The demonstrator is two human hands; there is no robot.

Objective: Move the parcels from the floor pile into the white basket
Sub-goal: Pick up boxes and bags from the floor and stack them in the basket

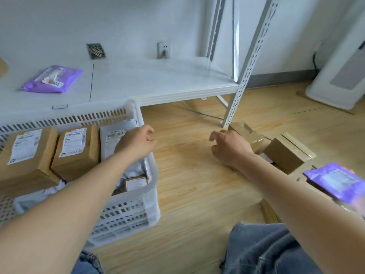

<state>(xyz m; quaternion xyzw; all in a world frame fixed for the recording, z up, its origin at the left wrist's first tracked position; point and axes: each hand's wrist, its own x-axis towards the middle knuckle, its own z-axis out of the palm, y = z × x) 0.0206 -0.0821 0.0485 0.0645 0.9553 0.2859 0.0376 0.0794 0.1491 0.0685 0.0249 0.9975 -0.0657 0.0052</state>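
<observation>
Both hands hold nothing, fingers loose: left hand (136,143) over the basket (138,210), right hand (230,147) near the boxes (284,155).

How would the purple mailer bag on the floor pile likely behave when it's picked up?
The purple mailer bag looks like thin plastic film, so it would probably flop and sag. It looks flat, so it is likely light. Its glossy surface may be slippery, though the blur limits certainty.

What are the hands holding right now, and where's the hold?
Nothing. Left hand hangs loosely curled over the white basket; right hand hangs empty beside the cardboard parcels.
</observation>
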